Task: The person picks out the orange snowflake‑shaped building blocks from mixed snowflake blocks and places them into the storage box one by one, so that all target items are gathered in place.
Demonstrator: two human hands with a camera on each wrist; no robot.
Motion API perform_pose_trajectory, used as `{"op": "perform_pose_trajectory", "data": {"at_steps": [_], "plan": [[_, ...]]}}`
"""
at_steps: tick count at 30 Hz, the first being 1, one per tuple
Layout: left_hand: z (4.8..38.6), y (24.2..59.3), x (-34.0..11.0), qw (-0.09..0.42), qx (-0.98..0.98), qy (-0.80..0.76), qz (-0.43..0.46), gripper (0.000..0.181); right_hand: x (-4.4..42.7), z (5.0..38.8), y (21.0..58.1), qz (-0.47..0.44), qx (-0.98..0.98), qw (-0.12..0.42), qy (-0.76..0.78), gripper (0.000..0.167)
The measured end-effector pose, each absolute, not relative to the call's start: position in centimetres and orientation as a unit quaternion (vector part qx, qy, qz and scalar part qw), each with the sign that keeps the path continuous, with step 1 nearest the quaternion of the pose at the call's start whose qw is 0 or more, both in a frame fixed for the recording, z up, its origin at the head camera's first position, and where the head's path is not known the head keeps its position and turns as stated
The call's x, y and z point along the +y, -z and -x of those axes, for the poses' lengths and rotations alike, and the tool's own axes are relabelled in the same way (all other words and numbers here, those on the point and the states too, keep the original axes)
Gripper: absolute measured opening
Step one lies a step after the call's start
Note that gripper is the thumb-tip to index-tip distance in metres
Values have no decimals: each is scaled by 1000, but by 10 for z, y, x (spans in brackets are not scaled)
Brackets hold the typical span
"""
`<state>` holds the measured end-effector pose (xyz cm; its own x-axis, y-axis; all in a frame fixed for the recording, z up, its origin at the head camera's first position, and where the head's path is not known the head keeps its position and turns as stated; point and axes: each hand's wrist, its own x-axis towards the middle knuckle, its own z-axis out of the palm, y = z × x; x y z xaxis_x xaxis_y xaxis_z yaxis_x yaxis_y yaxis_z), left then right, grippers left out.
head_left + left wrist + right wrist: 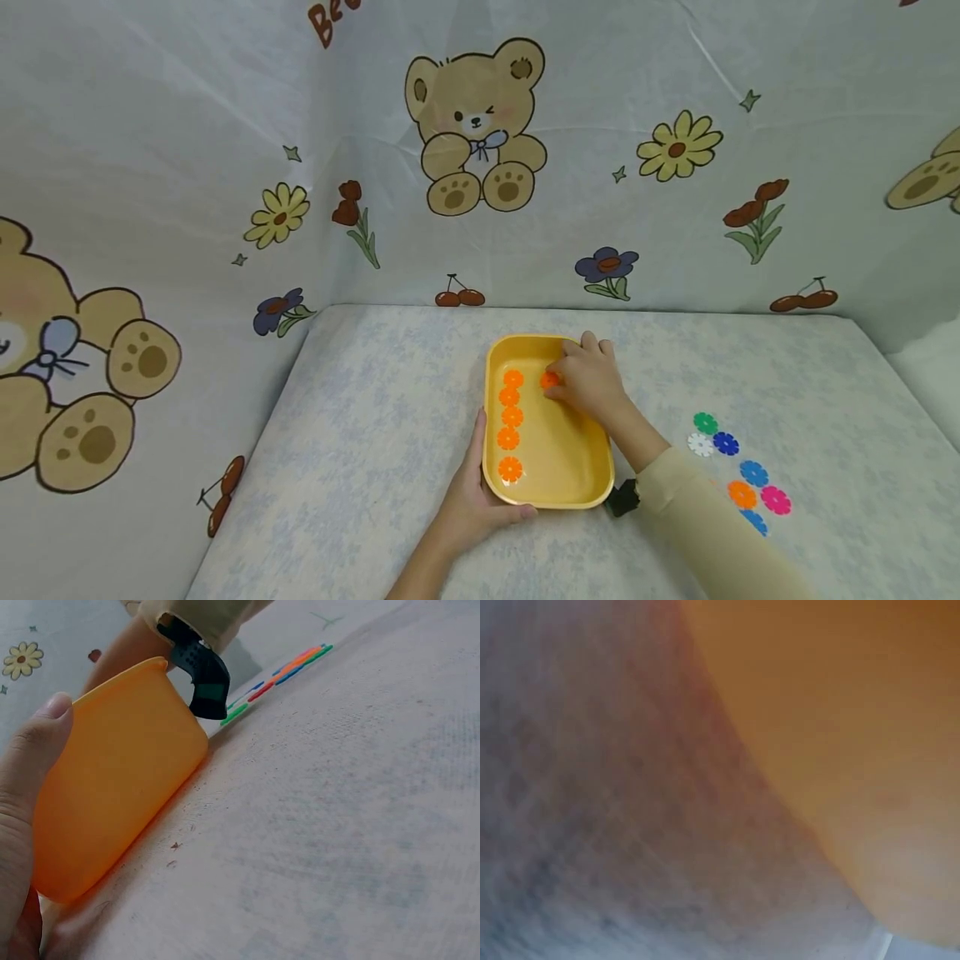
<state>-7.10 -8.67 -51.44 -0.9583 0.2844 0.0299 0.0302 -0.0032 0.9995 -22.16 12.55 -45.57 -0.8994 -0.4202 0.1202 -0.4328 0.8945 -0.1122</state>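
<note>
A yellow plastic tray (577, 467) lies on the table, with several orange flower-shaped discs (509, 438) in a column along its left side. My left hand (474, 500) holds the tray's near left corner, thumb along the near side and fingers on the left wall. The left wrist view shows the thumb (34, 761) against the tray's outer wall (120, 772). Inside the tray's far right part, my right hand (591, 379) pinches another orange disc (550, 380) between thumb and finger. Only the tray's blurred outer wall (855, 735) and the cloth appear in the right wrist view.
To the right of the tray lie loose flower discs: green (706, 423), white (701, 444), dark blue (725, 443), lighter blue (753, 473), orange (742, 495) and pink (776, 500). The right sleeve (697, 508) passes close to them. A bear-printed curtain (570, 225) stands behind the table.
</note>
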Motion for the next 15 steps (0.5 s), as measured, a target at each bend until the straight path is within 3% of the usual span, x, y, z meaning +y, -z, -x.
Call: {"op": "perform_pose_trajectory", "data": {"at_steps": [15], "plan": [[71,513,-86,100,679,-719,-112,130,124,223,459,-217,-973,59,-55,31]]}}
